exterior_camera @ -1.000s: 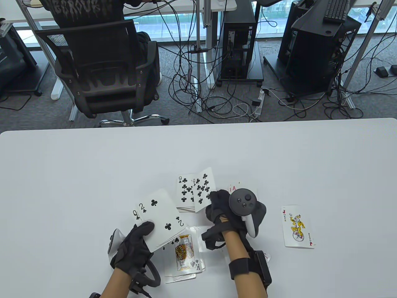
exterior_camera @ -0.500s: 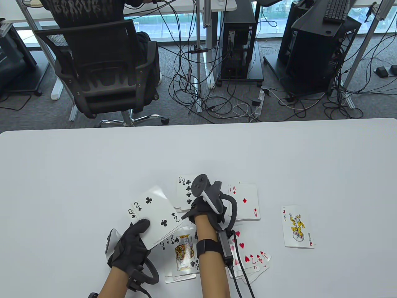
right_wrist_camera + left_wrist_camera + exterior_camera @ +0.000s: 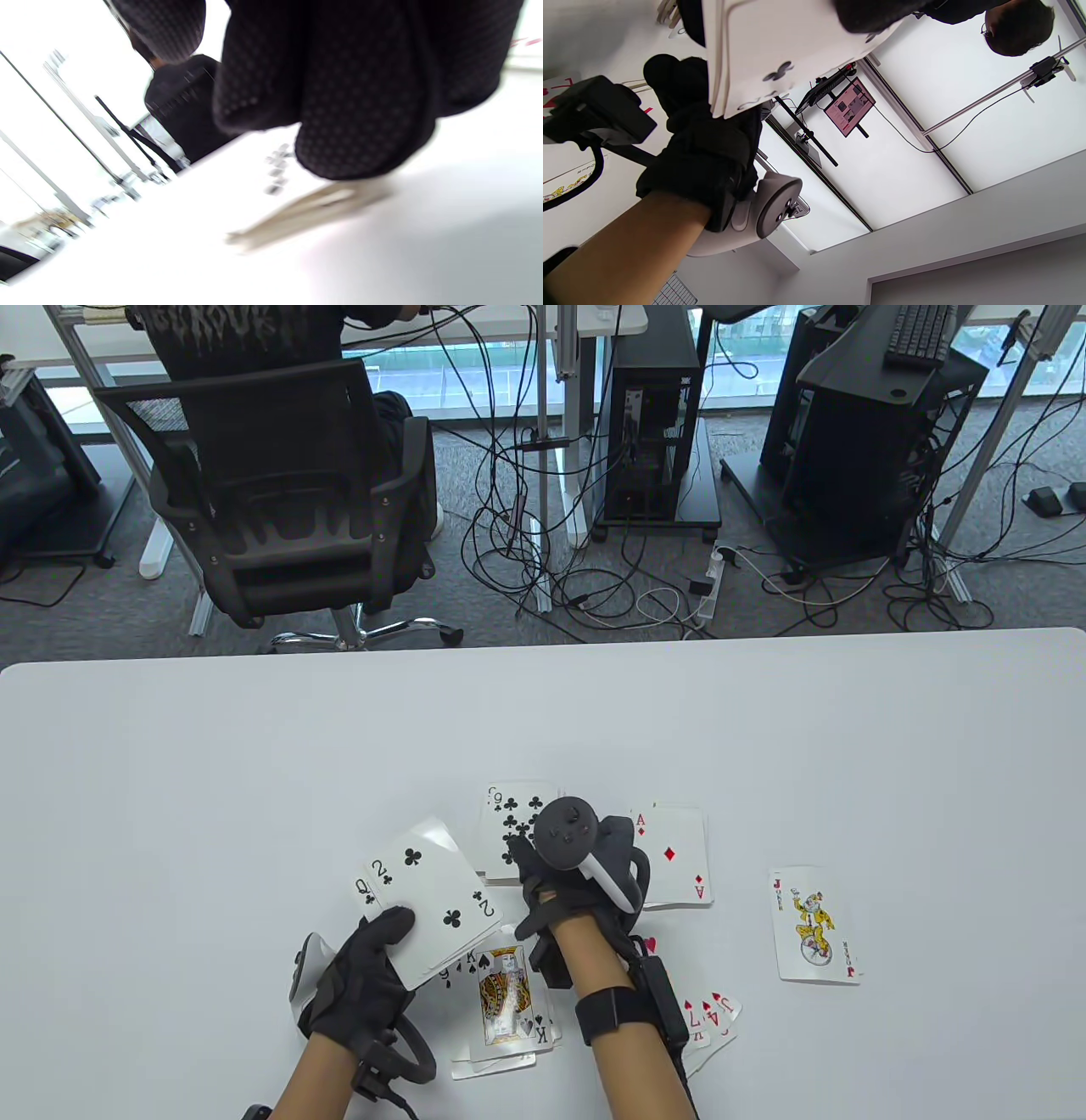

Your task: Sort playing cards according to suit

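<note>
Right hand (image 3: 551,882) is leaving the diamond pile (image 3: 674,857) and settling over the club pile (image 3: 509,831) at lower centre. Ace of diamonds and heart cards (image 3: 708,1010) are becoming visible.

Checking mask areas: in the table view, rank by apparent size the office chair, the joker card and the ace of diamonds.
1. Office chair, largest by far, though farthest from the camera.
2. Joker card and ace of diamonds look alike; the right hand hides the ace's corner, so unranked.
</note>
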A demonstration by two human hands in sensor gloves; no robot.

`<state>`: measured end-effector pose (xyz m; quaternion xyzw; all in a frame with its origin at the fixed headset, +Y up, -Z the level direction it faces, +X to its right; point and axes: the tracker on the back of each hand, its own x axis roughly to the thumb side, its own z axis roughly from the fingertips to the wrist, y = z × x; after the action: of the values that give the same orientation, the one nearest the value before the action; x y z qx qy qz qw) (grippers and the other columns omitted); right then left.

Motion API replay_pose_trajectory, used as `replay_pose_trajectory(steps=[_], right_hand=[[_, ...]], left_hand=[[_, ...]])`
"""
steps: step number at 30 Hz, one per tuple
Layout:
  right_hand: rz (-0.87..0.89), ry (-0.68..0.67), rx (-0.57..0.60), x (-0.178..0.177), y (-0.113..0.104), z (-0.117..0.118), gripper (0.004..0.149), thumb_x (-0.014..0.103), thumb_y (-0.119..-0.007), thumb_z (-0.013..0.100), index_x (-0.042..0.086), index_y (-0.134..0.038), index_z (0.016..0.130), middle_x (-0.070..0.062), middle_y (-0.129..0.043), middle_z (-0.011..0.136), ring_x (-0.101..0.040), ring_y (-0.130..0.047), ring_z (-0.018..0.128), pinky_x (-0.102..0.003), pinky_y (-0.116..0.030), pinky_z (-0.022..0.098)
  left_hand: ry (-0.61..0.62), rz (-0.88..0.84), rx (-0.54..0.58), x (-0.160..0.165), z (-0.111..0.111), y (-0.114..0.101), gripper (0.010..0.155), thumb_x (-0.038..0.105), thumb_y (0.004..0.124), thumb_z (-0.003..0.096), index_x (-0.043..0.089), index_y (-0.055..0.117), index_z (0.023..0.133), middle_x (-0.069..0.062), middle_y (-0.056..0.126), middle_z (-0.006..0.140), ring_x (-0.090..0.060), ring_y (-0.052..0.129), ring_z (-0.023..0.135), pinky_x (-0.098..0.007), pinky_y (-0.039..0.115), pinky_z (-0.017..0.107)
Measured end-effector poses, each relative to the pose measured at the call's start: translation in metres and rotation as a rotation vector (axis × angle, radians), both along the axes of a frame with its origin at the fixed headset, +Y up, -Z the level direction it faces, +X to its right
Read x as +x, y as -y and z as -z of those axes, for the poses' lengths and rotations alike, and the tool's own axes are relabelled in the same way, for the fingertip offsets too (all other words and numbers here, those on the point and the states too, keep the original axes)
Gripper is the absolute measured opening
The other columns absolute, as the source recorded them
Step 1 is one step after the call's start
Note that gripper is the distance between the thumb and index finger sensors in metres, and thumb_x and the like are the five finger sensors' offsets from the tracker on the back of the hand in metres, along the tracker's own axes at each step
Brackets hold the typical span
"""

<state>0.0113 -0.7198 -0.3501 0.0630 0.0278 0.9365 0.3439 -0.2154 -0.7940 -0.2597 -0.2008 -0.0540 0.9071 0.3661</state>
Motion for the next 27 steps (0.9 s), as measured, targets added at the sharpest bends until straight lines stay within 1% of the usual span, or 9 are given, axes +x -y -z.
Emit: replay_pose_trajectory(steps=[4, 7, 10, 11, 13, 16, 20, 23, 27], right_hand=[[0.208, -0.138, 0.134, -0.004, -0.01, -0.027, 0.056, 0.031, -0.064, 0.057, -0.02, -0.075, 0.075, -0.016, -0.095, 0.037, -0.036, -0.098, 0.023, -0.055, -0.082, 0.032], [0.199, -0.214, 0.177, -0.009, -0.014, -0.043, 0.061, 0.037, -0.067, 0.056, -0.019, -0.072, 0.08, -0.02, -0.093, 0.046, -0.041, -0.096, 0.033, -0.06, -0.078, 0.037], [0.163, -0.282, 0.13, -0.014, -0.012, -0.054, 0.082, 0.044, -0.072, 0.053, -0.024, -0.049, 0.092, -0.028, -0.081, 0.065, -0.05, -0.087, 0.051, -0.067, -0.07, 0.045], [0.157, -0.301, 0.113, -0.015, -0.011, -0.056, 0.087, 0.045, -0.073, 0.052, -0.024, -0.041, 0.094, -0.029, -0.076, 0.07, -0.051, -0.083, 0.056, -0.068, -0.069, 0.046], [0.14, -0.311, 0.122, -0.018, -0.009, -0.059, 0.09, 0.044, -0.077, 0.049, -0.024, -0.038, 0.093, -0.029, -0.074, 0.071, -0.052, -0.081, 0.058, -0.068, -0.067, 0.047], [0.101, -0.314, 0.142, -0.02, -0.007, -0.06, 0.085, 0.042, -0.079, 0.048, -0.021, -0.042, 0.092, -0.023, -0.076, 0.067, -0.046, -0.084, 0.055, -0.064, -0.071, 0.046], [0.16, -0.237, 0.209, -0.019, -0.006, -0.061, 0.067, 0.035, -0.081, 0.046, -0.016, -0.06, 0.084, -0.012, -0.085, 0.052, -0.033, -0.094, 0.039, -0.055, -0.08, 0.038], [0.198, -0.201, 0.232, -0.017, -0.005, -0.061, 0.054, 0.03, -0.079, 0.048, -0.014, -0.069, 0.077, -0.009, -0.089, 0.043, -0.029, -0.097, 0.031, -0.051, -0.084, 0.033], [0.2, -0.188, 0.26, -0.016, -0.004, -0.062, 0.045, 0.026, -0.075, 0.051, -0.013, -0.073, 0.073, -0.007, -0.092, 0.039, -0.027, -0.099, 0.027, -0.048, -0.086, 0.031]], left_hand=[[0.003, 0.007, -0.004, 0.001, -0.001, 0.001, 0.05, 0.038, 0.06, 0.0636, 0.032, 0.038, 0.108, 0.005, 0.055, 0.111, -0.019, 0.074, 0.097, -0.041, 0.065, 0.073], [0.005, 0.015, -0.004, 0.001, -0.001, 0.001, 0.05, 0.038, 0.06, 0.0635, 0.032, 0.038, 0.108, 0.005, 0.055, 0.11, -0.019, 0.074, 0.097, -0.041, 0.065, 0.073], [0.011, 0.028, 0.0, 0.002, -0.002, 0.002, 0.05, 0.038, 0.06, 0.0634, 0.032, 0.038, 0.108, 0.005, 0.055, 0.11, -0.019, 0.074, 0.097, -0.041, 0.066, 0.073], [0.013, 0.029, 0.001, 0.002, -0.002, 0.003, 0.05, 0.038, 0.06, 0.0635, 0.031, 0.038, 0.108, 0.005, 0.055, 0.11, -0.019, 0.074, 0.097, -0.041, 0.066, 0.073], [0.019, 0.027, 0.004, 0.002, -0.001, 0.003, 0.05, 0.038, 0.06, 0.0635, 0.031, 0.039, 0.108, 0.005, 0.056, 0.11, -0.019, 0.074, 0.097, -0.041, 0.066, 0.073], [0.024, 0.03, 0.008, 0.002, -0.001, 0.003, 0.05, 0.038, 0.06, 0.0635, 0.032, 0.039, 0.108, 0.005, 0.055, 0.11, -0.02, 0.074, 0.097, -0.041, 0.065, 0.073], [0.028, 0.046, 0.006, 0.002, -0.001, 0.005, 0.049, 0.037, 0.06, 0.0635, 0.031, 0.039, 0.108, 0.005, 0.056, 0.11, -0.02, 0.074, 0.097, -0.041, 0.065, 0.073], [0.038, 0.053, 0.016, 0.003, 0.0, 0.005, 0.05, 0.037, 0.061, 0.0635, 0.032, 0.039, 0.108, 0.005, 0.056, 0.11, -0.019, 0.074, 0.097, -0.041, 0.066, 0.073], [0.048, 0.065, 0.027, 0.004, 0.0, 0.005, 0.05, 0.037, 0.062, 0.0632, 0.032, 0.039, 0.108, 0.006, 0.056, 0.11, -0.019, 0.074, 0.097, -0.041, 0.065, 0.073]])
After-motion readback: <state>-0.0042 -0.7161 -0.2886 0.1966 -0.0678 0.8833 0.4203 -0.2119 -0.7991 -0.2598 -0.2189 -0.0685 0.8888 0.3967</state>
